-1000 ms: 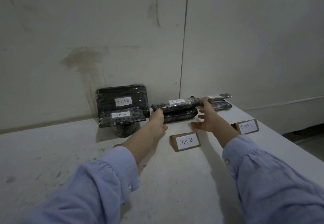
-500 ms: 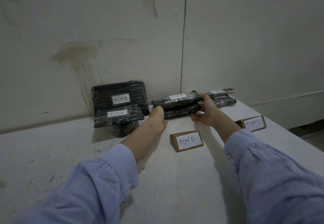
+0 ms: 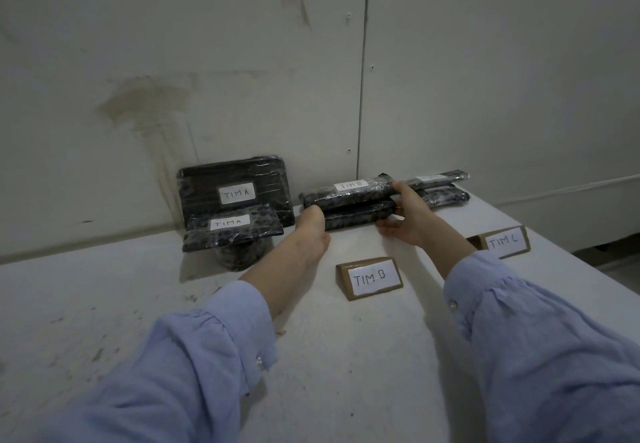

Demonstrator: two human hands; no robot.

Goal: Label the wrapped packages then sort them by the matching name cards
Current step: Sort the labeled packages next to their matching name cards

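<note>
Two long dark wrapped packages lie stacked by the wall. The upper package [image 3: 360, 195] bears a white "TIM B" label and rests on the lower package [image 3: 356, 216]. My left hand [image 3: 311, 229] holds the stack's left end, its fingers curled and mostly hidden. At the right end my right hand [image 3: 407, 215] grips the stack, thumb on the upper package and fingers below. The TIM B name card [image 3: 371, 278] stands in front of the stack, and the TIM C name card [image 3: 504, 241] is to the right.
Left of the stack, a flat TIM A package [image 3: 235, 186] leans on the wall, with a smaller TIM A package [image 3: 232, 231] lying on a round wrapped package [image 3: 239, 257]. Two long packages [image 3: 443, 188] lie behind the TIM C card. The white table's edge [image 3: 588, 269] runs on the right.
My right hand rose from the table in front of the stack and closed on the stack's right end. My left hand stayed at the left end.
</note>
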